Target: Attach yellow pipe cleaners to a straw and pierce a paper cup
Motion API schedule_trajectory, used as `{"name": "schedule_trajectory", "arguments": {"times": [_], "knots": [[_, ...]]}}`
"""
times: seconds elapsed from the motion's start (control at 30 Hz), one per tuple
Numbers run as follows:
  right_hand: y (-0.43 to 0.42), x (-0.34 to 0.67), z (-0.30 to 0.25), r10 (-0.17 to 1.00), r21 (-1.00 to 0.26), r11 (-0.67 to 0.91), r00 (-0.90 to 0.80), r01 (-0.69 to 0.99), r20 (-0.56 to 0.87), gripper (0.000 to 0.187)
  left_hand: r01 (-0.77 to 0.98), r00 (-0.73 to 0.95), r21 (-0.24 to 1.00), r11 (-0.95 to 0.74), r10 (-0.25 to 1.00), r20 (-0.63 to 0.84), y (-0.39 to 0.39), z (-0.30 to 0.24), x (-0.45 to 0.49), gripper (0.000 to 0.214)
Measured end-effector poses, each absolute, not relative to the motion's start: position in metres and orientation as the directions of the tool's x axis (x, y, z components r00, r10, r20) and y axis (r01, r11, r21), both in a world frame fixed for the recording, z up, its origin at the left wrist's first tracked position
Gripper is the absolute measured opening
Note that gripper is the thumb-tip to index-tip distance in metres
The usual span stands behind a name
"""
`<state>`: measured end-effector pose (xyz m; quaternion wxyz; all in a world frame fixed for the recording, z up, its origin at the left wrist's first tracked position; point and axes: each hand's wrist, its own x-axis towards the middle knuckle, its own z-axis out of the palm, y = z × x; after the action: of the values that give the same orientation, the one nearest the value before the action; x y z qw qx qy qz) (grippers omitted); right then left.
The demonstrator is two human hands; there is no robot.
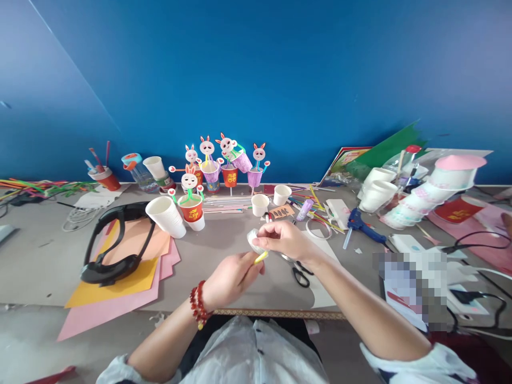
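Observation:
My left hand (pixel 234 276), with red beads at the wrist, is closed on a thin yellow stick (pixel 261 257) whose end pokes out past the fingers. Just above it, my right hand (pixel 287 240) pinches a small white rounded piece (pixel 253 239); its exact kind is unclear. Both hands are close together over the front of the table. Black-handled scissors (pixel 301 277) lie under my right forearm, partly hidden, on a white sheet (pixel 330 290). Beyond the hands stand two short white paper cups (pixel 261 205) and several rabbit-faced cup figures (pixel 192 209).
To the left, a black headset (pixel 114 274) rests on coloured paper (pixel 108 314) beside stacked white cups (pixel 165 216). A blue glue gun (pixel 366 226), a leaning cup tower (pixel 434 186) and a cabled power strip (pixel 468 301) occupy the right. A blue wall (pixel 256 80) closes off the back.

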<state>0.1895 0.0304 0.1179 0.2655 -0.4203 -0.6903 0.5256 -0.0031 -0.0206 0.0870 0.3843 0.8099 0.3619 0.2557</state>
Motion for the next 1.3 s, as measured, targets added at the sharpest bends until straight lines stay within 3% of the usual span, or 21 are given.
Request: {"name": "schedule_trajectory", "arguments": {"times": [0.13, 0.3, 0.37, 0.43, 0.53, 0.6, 0.67, 0.77, 0.93, 1.3], "knots": [[0.034, 0.187, 0.115, 0.865, -0.952, 0.108, -0.499, 0.285, -0.051, 0.035, 0.512, 0.582, 0.668, -0.540, 0.790, 0.192, -0.018, 0.080, 0.001, 0.018], [0.028, 0.187, 0.115, 0.886, -0.956, 0.174, -0.462, 0.236, 0.047, 0.031, 0.640, 0.538, 0.551, -0.535, 0.824, 0.177, -0.015, 0.077, 0.003, 0.014], [0.025, 0.190, 0.119, 0.869, -0.956, 0.170, -0.494, 0.238, 0.032, 0.031, 0.570, 0.569, 0.626, -0.532, 0.805, 0.167, -0.016, 0.079, 0.001, 0.016], [0.020, 0.194, 0.123, 0.861, -0.949, 0.175, -0.509, 0.264, 0.017, 0.030, 0.415, 0.601, 0.788, -0.455, 0.787, 0.138, -0.017, 0.081, -0.002, 0.025], [0.014, 0.201, 0.131, 0.900, -0.890, 0.273, -0.425, 0.366, 0.101, 0.026, 0.111, 0.647, 0.985, -0.129, 0.762, 0.027, -0.018, 0.083, -0.005, 0.041], [0.010, 0.204, 0.136, 0.875, -0.795, 0.432, -0.410, 0.425, 0.257, 0.022, -0.030, 0.684, 0.996, 0.088, 0.728, -0.044, -0.018, 0.082, -0.005, 0.044], [0.008, 0.206, 0.139, 0.781, -0.691, 0.596, -0.498, 0.410, 0.377, 0.019, -0.093, 0.712, 0.976, 0.199, 0.698, -0.074, -0.018, 0.082, -0.004, 0.043], [0.008, 0.204, 0.140, 0.672, -0.608, 0.702, -0.629, 0.372, 0.391, 0.022, -0.111, 0.730, 0.968, 0.226, 0.679, -0.075, -0.017, 0.082, -0.001, 0.043], [0.014, 0.198, 0.138, 0.613, -0.523, 0.755, -0.708, 0.395, 0.350, 0.028, -0.113, 0.707, 0.971, 0.212, 0.704, -0.071, -0.018, 0.082, 0.002, 0.043], [0.023, 0.198, 0.139, 0.634, -0.541, 0.734, -0.700, 0.411, 0.329, 0.030, -0.134, 0.609, 0.971, 0.199, 0.790, -0.077, -0.022, 0.084, 0.005, 0.039]]}}
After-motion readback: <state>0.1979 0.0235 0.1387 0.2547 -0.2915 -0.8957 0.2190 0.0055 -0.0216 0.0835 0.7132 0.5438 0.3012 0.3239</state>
